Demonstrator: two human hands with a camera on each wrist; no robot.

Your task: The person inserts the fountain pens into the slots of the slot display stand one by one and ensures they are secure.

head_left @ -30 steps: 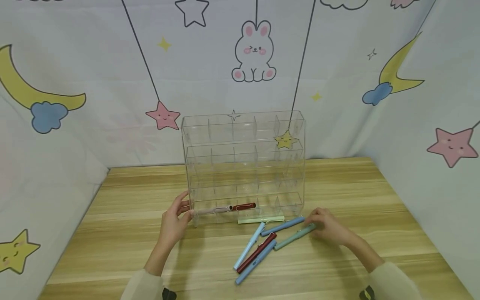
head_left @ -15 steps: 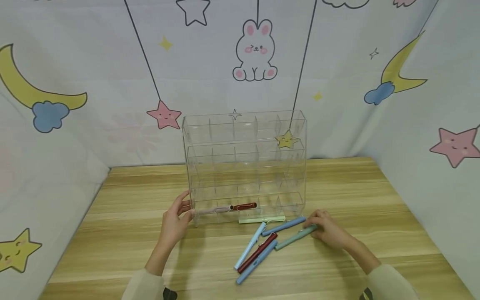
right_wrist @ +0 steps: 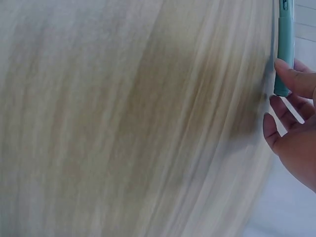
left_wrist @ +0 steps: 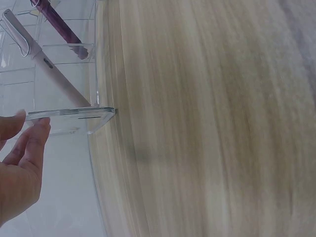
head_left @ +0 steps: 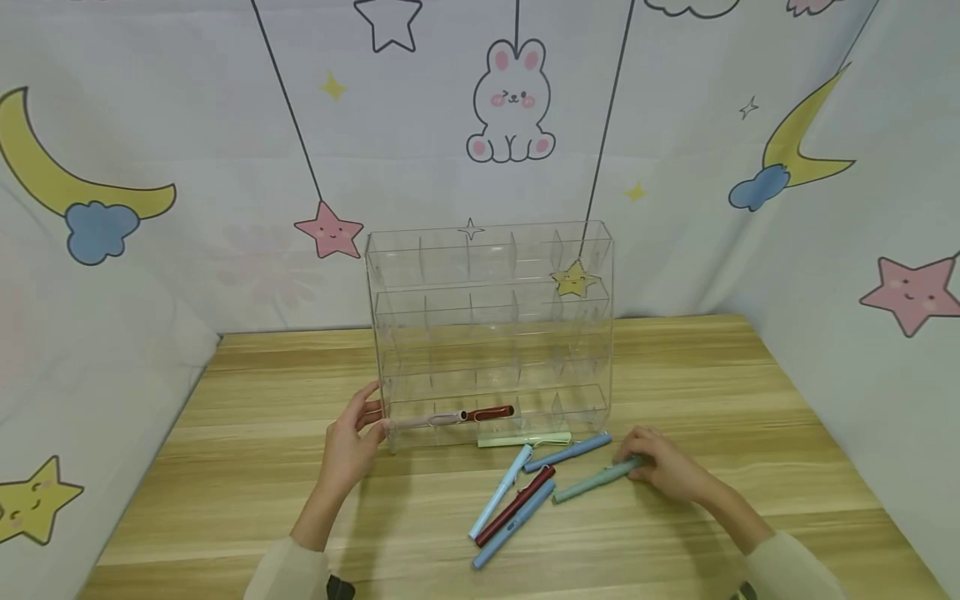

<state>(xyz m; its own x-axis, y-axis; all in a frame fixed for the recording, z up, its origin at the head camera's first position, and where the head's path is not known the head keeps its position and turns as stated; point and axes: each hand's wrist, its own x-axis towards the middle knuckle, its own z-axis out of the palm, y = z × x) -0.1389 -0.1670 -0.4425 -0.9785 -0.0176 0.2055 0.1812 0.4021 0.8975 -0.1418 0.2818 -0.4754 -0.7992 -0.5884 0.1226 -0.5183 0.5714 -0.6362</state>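
Observation:
My left hand (head_left: pixel 351 435) pinches the lower left side edge of a clear acrylic pen rack (head_left: pixel 491 312), its thumb on the front and fingers behind, as the left wrist view shows. In the rack's bottom row lie a pale pink pen (left_wrist: pixel 59 79) and a dark red pen (head_left: pixel 489 412), end to end. My right hand (head_left: pixel 660 462) pinches the end of a green pen (head_left: pixel 596 482) between thumb and fingers. In the right wrist view the green pen (right_wrist: pixel 285 54) passes under the thumb, the lower fingers spread apart.
Before the rack lie a pale green pen (head_left: pixel 521 439), a blue pen (head_left: pixel 568 452), a light blue pen (head_left: pixel 500 492), a maroon pen (head_left: pixel 515 506) and another blue pen (head_left: pixel 513 527). The wooden table (head_left: pixel 285 383) meets a printed white cloth (head_left: pixel 420 125) behind.
My right hand has shifted slightly right and toward me, and the end of the green pen in it has moved along. The left hand and the rack stay in place.

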